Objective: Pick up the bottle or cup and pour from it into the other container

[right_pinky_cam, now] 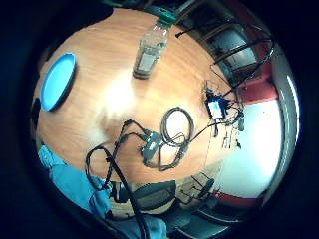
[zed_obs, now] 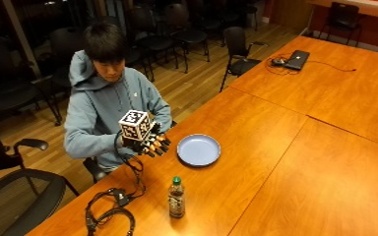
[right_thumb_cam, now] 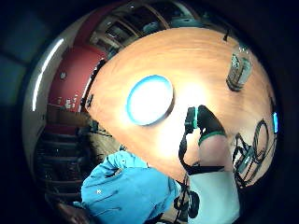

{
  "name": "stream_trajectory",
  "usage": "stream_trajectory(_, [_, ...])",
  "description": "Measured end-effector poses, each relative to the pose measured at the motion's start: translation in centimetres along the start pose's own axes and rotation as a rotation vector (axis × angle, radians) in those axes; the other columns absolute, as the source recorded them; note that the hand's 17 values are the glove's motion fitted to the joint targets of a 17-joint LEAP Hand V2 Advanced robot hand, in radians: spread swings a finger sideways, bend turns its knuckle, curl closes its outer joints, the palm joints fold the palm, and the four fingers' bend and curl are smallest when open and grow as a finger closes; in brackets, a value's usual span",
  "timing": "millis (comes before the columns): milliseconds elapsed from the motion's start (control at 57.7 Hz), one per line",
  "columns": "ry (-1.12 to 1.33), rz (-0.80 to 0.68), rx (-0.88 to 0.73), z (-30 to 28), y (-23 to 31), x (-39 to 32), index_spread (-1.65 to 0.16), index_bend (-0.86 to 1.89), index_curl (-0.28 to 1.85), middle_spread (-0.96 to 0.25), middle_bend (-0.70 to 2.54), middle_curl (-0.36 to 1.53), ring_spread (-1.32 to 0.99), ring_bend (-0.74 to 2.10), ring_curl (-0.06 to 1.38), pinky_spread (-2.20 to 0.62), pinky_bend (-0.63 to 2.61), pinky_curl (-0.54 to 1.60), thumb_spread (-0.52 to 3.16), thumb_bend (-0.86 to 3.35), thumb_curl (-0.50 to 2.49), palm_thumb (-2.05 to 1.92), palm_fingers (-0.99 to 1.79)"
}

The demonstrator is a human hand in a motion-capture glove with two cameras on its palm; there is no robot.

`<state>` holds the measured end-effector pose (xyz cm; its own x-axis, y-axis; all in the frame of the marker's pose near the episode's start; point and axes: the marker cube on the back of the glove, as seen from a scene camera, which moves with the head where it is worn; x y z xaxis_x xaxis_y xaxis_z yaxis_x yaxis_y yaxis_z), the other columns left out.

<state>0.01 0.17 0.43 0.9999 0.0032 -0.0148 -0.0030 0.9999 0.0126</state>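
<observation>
My gloved right hand (zed_obs: 148,142) hangs above the near edge of the table (zed_obs: 287,147), palm turned down toward the wood, fingers spread and relaxed, gripping nothing. It is apart from everything on the table.

I take the bottle (zed_obs: 176,197) as my landmark. It stands upright on the table, well apart from my hand, toward the table's end on my right. Its long axis runs straight up, green cap (zed_obs: 176,180) at the top, so the mouth points at the ceiling. The cap appears to be on, so I judge that pouring calls for opening it first.

It looks like clear thin plastic with a label around the middle (right_pinky_cam: 146,60). I cannot tell how full it is; I expect it to be light to moderate in weight, smooth and a little slippery, and likely to dent if squeezed. I would wrap my fingers round the labelled middle of the body, below the shoulder, where the wall is straight.

The blue plate (zed_obs: 199,149) lies flat, open side up, beyond the bottle on the side toward my hand, and nearer my hand than the bottle is. It is shallow, so spilling over its rim is a risk.
</observation>
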Motion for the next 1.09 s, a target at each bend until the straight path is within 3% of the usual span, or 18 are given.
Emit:
stream_trajectory(139, [0.020, 0.032, 0.030, 1.1, 0.6, 0.8, -0.25, 0.15, 0.13, 0.02, 0.22, 0.13, 0.06, 0.31, 0.14, 0.14, 0.46, 0.15, 0.67, 0.37, 0.22, 0.66, 0.37])
stream_trajectory(347, [-0.007, 0.127, 0.070, 0.3, 0.6, 5.0, -0.31, 0.14, 0.18, 0.02, 0.19, 0.20, 0.09, 0.34, 0.19, 0.19, 0.51, 0.20, 0.90, 0.28, 0.32, 0.71, 0.30])
stream_trajectory(901, [-0.127, 0.295, 0.235, -0.8, 2.4, 13.5, -0.32, 0.14, 0.21, 0.04, 0.19, 0.27, 0.13, 0.41, 0.26, 0.21, 0.61, 0.25, 0.97, -0.01, 0.43, 0.72, 0.13])
stream_trajectory(1092, [-0.267, 0.331, 0.308, 0.3, 2.2, 16.6, -0.32, 0.13, 0.22, 0.05, 0.19, 0.29, 0.13, 0.43, 0.27, 0.22, 0.59, 0.25, 0.94, -0.04, 0.42, 0.66, 0.09])
